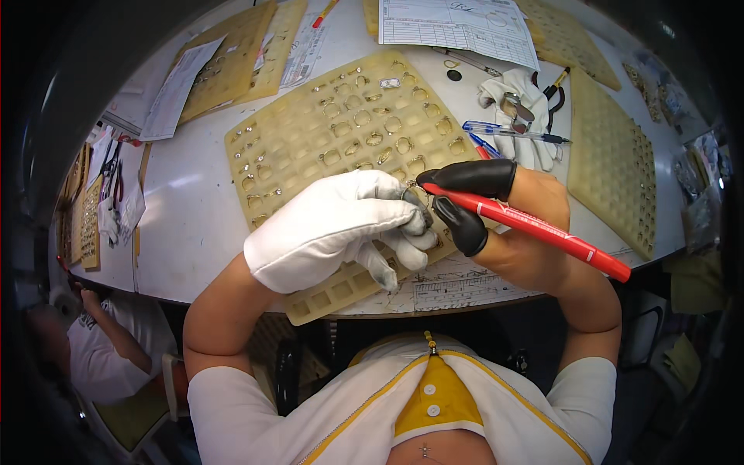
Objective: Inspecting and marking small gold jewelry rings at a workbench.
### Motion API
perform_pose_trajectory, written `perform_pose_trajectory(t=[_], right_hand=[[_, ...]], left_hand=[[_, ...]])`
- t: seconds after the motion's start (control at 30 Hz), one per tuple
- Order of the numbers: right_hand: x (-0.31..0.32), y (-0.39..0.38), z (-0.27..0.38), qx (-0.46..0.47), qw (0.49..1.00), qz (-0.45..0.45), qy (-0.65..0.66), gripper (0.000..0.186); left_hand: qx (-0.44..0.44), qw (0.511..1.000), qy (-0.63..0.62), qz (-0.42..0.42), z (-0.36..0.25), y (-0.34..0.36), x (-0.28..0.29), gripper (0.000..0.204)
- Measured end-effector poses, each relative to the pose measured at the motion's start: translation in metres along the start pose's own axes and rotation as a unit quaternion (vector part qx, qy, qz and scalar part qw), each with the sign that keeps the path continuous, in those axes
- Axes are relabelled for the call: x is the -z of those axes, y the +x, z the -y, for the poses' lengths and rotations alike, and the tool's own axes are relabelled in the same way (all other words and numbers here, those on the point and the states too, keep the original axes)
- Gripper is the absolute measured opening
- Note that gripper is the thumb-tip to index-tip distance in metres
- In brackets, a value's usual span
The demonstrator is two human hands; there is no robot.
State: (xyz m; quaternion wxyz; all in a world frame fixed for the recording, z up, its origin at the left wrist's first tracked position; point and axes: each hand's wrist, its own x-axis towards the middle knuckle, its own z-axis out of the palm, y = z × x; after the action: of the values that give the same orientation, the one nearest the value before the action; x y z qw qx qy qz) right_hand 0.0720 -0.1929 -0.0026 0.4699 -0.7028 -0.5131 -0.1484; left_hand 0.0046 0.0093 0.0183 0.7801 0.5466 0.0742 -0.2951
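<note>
My left hand (345, 225), in a white cotton glove with greyed fingertips, pinches a small metal ring (415, 195) over the front of a pale yellow compartment tray (310, 128) holding several rings. My right hand (511, 225), with black covers on finger and thumb, grips a red marker (542, 232), its tip at the ring. The marker's far end points down to the right. My left fingertips hide part of the ring, and both hands cover part of the tray.
Paper forms (453, 23), more trays (604, 155), pens (511, 132), white gloves (527, 105) and black-handled pliers (554, 101) lie around the work. At far left, tools (116, 182) lie on the adjoining bench, where another person (108, 345) sits.
</note>
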Motion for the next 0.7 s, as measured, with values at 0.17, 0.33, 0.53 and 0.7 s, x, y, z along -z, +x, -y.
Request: perform_pose_trajectory(t=[0.17,0.33,0.53,0.7], right_hand=[[-0.004,-0.003,-0.004,0.034,0.999,-0.007,-0.041,0.023],[-0.001,-0.003,0.003,-0.006,0.998,0.015,-0.061,0.021],[-0.001,-0.006,0.001,-0.008,0.997,0.024,-0.066,0.025],[0.001,-0.006,0.001,-0.009,0.997,0.035,-0.064,0.025]], left_hand=[[-0.007,0.999,0.020,-0.030,0.002,0.000,-0.003,0.027],[-0.017,0.999,0.030,-0.030,0.003,-0.001,-0.003,0.028],[-0.013,0.999,0.029,-0.037,0.005,0.001,-0.003,0.024],[-0.014,0.999,0.024,-0.040,0.004,0.001,-0.004,0.025]])
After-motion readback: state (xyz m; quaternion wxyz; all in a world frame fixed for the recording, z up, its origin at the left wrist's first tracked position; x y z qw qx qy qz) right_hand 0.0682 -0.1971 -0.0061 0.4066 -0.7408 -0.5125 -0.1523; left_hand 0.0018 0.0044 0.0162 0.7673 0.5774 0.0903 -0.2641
